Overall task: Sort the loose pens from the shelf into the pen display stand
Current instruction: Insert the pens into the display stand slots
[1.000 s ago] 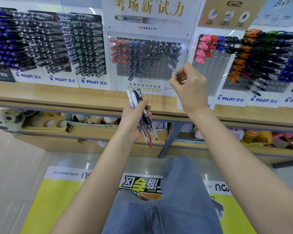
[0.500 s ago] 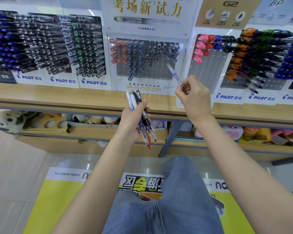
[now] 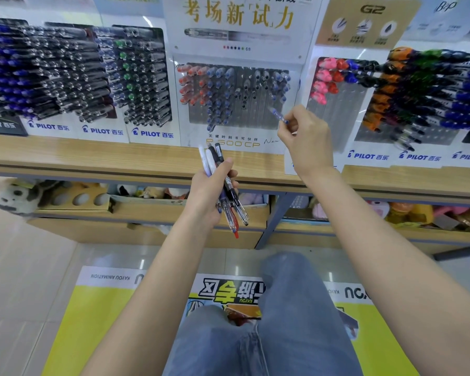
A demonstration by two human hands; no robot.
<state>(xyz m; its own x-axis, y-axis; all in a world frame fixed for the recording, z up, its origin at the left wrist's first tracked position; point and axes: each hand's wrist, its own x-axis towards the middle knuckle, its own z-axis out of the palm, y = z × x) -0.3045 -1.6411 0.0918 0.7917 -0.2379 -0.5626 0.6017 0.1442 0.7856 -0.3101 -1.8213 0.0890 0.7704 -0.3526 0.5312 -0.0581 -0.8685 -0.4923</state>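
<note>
One blue pen (image 3: 278, 116) is pinched at its lower end between the fingertips (image 3: 288, 125) of your right hand (image 3: 307, 139). The other fingers are curled in, and the pen's free end points up and left toward the display stand (image 3: 255, 118). It hovers just in front of the stand's right-hand columns, where other blue caps already sit. I can't tell whether it is touching a slot yet.

Your left hand (image 3: 210, 194) is wrapped round a bundle of pens (image 3: 229, 198), thumb across the barrels. White and black ends stick out above the fist, and clear barrels and a red tip hang below it. It hovers in front of the wooden shelf (image 3: 92, 158) on which the stand rests.

Expect the pen to be light, stiff and smooth, so it may twist in a two-finger pinch. Holding it nearer the middle of the barrel would likely steady the aim. Press gently, because the slots look like thin plastic. The bundle could fan out or slip if your left grip loosens.
</note>
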